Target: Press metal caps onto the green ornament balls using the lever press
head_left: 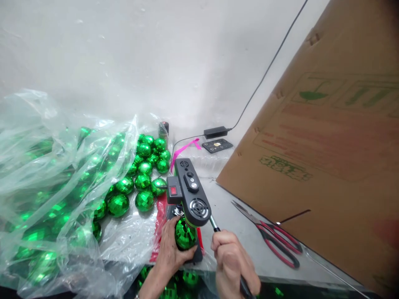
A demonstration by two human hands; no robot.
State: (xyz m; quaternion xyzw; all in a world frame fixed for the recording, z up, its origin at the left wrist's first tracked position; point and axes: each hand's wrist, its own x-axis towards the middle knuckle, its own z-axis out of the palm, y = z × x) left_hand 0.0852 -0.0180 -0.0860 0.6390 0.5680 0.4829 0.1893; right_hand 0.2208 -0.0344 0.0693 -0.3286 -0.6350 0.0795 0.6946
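Observation:
My left hand (170,245) is closed around a shiny green faceted ball (185,233), thumb on its near side. It keeps the ball beneath the rounded end of a black device (193,191) with round vents, buttons and a red switch. My right hand (232,263) is wrapped around the black handle of a metal rod (214,224), whose far end reaches the device's near right side. Whether the rod is joined to the device I cannot tell. A dark base and a red plastic sheet (159,222) show below and behind the ball.
Clear plastic (102,245) lies over and around several green balls (145,200) at left. A phone (217,145), power adapter (215,132) and pink ribbon (183,150) sit behind. Red-handled scissors (271,236) lie beside a leaning cardboard box (311,137). More green balls show below the table edge.

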